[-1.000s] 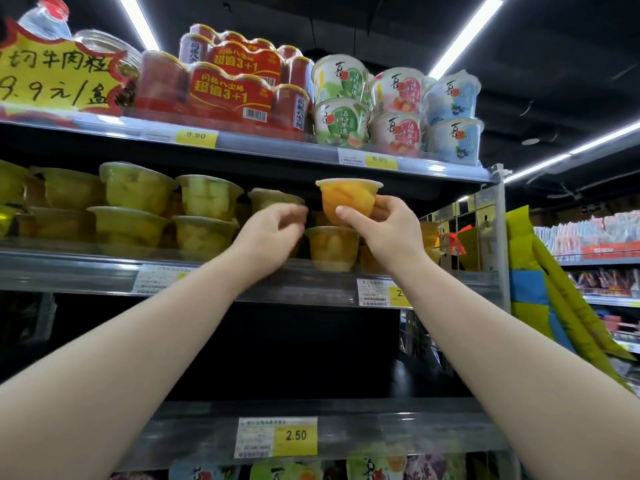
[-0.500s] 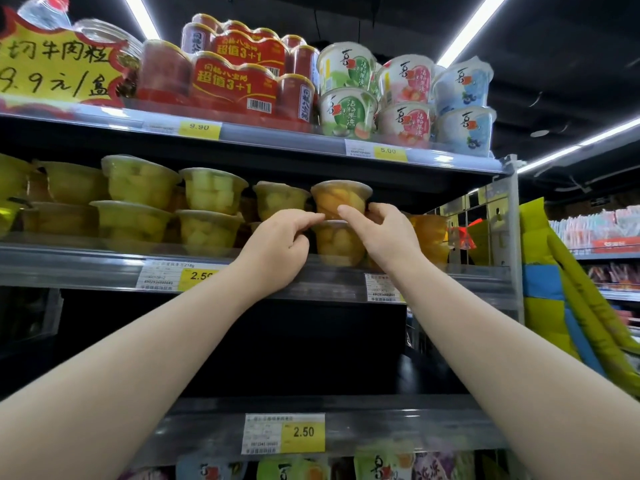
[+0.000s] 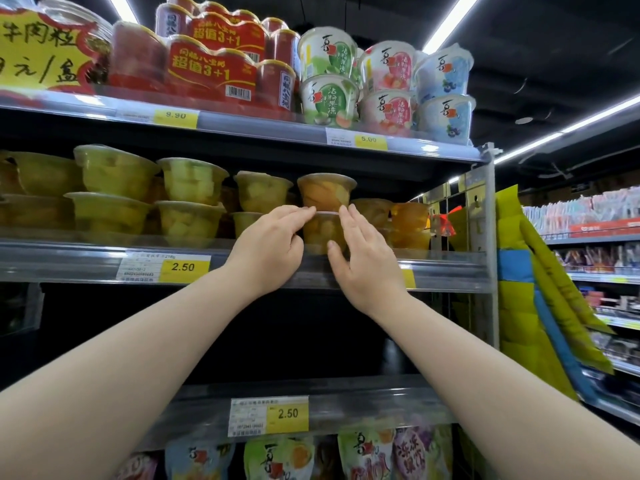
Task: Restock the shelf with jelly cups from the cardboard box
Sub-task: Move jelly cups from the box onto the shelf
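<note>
stack of two orange jelly cups is sitting toward the right end of the middle shelf (image 3: pixel 86 261), close behind its front edge. the top cup (image 3: pixel 325 194) is resting upright on the lid of the lower cup (image 3: pixel 322 235). hands are flanking the stack, left hand (image 3: pixel 268 247) on its left side and right hand (image 3: pixel 365 265) on its right, so the cups are lying directly between the fingertips, about equally near each. left fingers (image 3: pixel 298 213) are bending loosely, tips touching the seam where the cups meet, not wrapping it. right fingers (image 3: pixel 349 220) are lying straight along the stack's side, thumb touching the lower cup's front. both hands are released, only steadying. cup axis is running vertical, wide rim up, walls tapering down.

cups are looking like thin clear plastic with flat film lids, fruit chunks in amber gel; probably slick, stack probably tippy. green-yellow cups (image 3: pixel 190 199) are standing stacked to the left, amber cups (image 3: pixel 408 220) to the right. cardboard box is not showing.
</note>
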Motion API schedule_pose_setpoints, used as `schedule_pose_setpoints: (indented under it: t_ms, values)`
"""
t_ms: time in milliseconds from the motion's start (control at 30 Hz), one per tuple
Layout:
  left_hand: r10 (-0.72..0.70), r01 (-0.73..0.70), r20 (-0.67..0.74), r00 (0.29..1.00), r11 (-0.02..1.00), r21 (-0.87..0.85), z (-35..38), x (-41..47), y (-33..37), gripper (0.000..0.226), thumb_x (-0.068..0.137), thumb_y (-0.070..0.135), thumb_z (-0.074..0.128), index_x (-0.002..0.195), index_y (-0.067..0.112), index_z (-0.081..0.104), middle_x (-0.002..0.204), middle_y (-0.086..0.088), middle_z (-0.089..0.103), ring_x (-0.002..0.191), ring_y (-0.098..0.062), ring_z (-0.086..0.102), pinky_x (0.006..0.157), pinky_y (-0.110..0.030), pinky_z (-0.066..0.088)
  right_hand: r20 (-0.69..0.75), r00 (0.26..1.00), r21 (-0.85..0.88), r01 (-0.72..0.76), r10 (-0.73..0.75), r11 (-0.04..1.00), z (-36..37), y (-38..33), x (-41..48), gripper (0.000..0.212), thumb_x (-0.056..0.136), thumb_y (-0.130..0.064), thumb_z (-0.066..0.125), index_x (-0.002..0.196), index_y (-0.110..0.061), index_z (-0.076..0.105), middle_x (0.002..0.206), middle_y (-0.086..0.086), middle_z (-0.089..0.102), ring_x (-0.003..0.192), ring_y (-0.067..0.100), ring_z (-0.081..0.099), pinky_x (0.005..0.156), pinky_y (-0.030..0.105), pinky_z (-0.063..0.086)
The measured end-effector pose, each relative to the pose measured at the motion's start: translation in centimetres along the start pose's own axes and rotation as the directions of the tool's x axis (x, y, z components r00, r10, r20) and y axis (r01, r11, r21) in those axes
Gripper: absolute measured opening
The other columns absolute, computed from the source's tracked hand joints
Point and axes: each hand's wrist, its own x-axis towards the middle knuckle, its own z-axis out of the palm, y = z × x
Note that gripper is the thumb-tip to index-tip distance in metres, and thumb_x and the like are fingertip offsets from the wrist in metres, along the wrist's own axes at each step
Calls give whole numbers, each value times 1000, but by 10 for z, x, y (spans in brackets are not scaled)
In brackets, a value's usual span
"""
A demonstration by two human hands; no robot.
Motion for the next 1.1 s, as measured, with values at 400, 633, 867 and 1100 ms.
schedule_pose_setpoints:
  t_ms: [400,633,867,1100]
  values:
    - [-188,133,101,977,906,402,18,-119,-6,69,92,54,18,149,28,-10,157,9,-16,145,-12,-17,115,-38,-17,26,999,-135,42,-39,990,28,-4,-84,63,98,-47,17,152,-13,17,159,5,9,144,12,-3,118,32,-8]
    - [-565,355,323,759,776,521,-35,-240,-20,85,91,46,51,153,31,-5,156,0,-28,145,-22,-21,118,-46,-4,280,960,142,-59,17,988,24,-66,-170,62,99,-40,40,153,-25,14,161,-2,3,148,14,-2,117,29,0]
    - [-675,396,416,610,714,578,-122,-359,-30,80,90,49,51,152,33,2,160,1,-15,147,-23,-12,119,-47,2,470,881,170,-141,46,975,28,-164,-245,69,90,-43,57,150,-29,25,159,-2,17,147,21,14,115,41,19]
    - [-732,449,491,473,679,581,-208,-501,-36,71,90,46,51,151,30,18,161,-2,2,148,-25,1,118,-47,12,672,740,202,-208,19,957,41,-279,-331,69,91,-47,55,150,-33,22,160,-5,11,148,19,7,116,43,17]
